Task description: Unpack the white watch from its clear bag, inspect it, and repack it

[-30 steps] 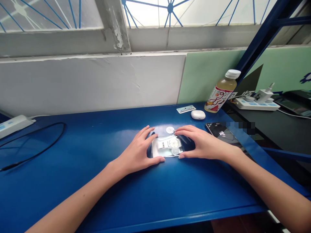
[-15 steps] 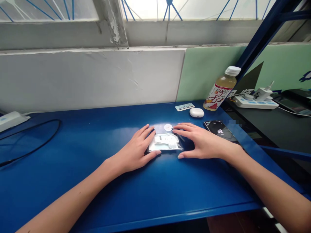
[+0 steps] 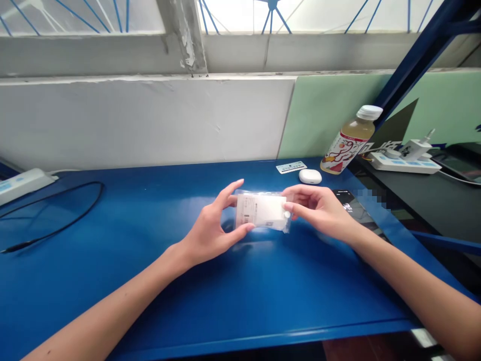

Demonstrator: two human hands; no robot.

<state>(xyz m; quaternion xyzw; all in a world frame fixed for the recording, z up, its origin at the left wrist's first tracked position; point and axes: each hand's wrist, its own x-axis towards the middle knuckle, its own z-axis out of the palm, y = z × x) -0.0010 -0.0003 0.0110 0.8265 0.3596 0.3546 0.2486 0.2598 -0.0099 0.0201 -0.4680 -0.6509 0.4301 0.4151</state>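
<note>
Window (image 3: 319, 17) bright, overexposed; soft sheen on desk (image 3: 240, 296)

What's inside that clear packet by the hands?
Inside the clear packet you can see a flat white piece with print too tiny to read. Whatever is behind that piece is covered. The right hand hides some of the packet's edge.

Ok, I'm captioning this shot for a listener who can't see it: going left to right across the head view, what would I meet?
White power strip → left hand → clear plastic packet → right hand → second white power strip.
</note>
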